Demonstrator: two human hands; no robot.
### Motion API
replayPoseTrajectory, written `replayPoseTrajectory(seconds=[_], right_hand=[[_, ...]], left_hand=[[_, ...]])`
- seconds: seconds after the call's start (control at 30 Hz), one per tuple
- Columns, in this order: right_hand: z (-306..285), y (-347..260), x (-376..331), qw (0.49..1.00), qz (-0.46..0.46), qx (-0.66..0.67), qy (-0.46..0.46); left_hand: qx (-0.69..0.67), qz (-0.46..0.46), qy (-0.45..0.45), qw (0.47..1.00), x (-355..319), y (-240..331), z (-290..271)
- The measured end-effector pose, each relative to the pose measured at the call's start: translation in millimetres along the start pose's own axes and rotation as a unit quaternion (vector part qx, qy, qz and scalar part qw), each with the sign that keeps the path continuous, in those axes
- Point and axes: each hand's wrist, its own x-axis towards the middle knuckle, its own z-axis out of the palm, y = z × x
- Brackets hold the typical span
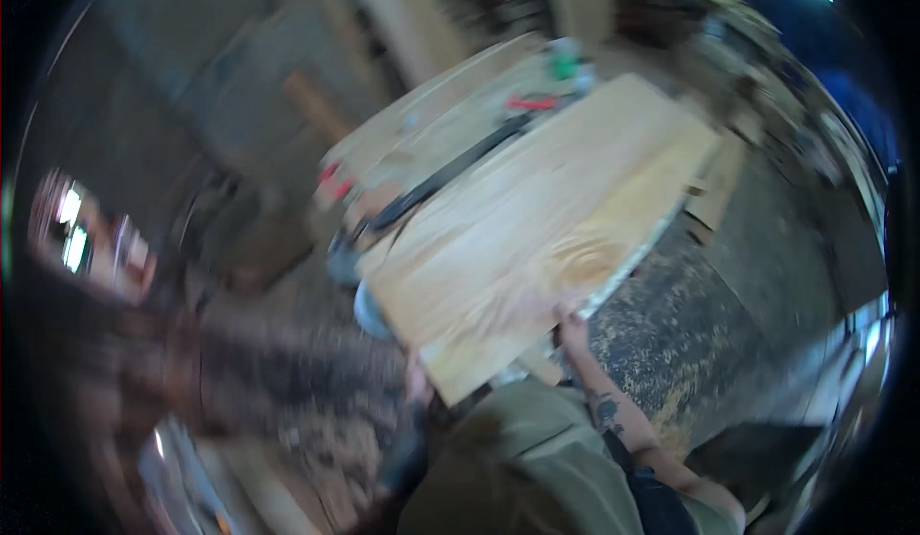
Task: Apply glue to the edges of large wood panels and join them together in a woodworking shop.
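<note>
Head view, blurry w/ motion: a big, pale yellow-brown, rectangular wooden board (517,219) w/ visible grain lies slantwise across the middle, near end just in front of the person's olive-khaki clothing (517,458), far end toward upper R. R hand (572,332) is at the board's near R edge, fingers closed round it, i.e. gripping the wood. L hand (417,383) is at the near L corner, touching the edge; too blurred, can't tell how far its fingers are closed.

Just beyond the board's L side: a long, thin black bar (450,173), then a pale, light-coloured work surface (460,104) w/ a small red item (532,104) and a green-and-white item (565,58) near its R end; more red bits (333,182) at its L end, kind unclear. Rounded pale blue thing (370,313) sits partly hidden by the board's L edge. Dark floor (671,334) to the R is strewn w/ pale shavings. Tall pale plank (410,17) stands in bkgd, top ctr.
</note>
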Motion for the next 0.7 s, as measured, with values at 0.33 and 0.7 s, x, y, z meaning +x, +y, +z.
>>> replayPoseTrajectory(seconds=[0.33, 0.7], right_hand=[[-3, -12, -2, 0.997, 0.002, -0.059, -0.052], [15, -12, -19, 0.995, -0.036, -0.088, -0.029]], left_hand=[[0.065, -0.033, 0.107, 0.992, 8, 16, 1], [0.018, 0.023, 0.067, 0.997, 16, 14, -36]])
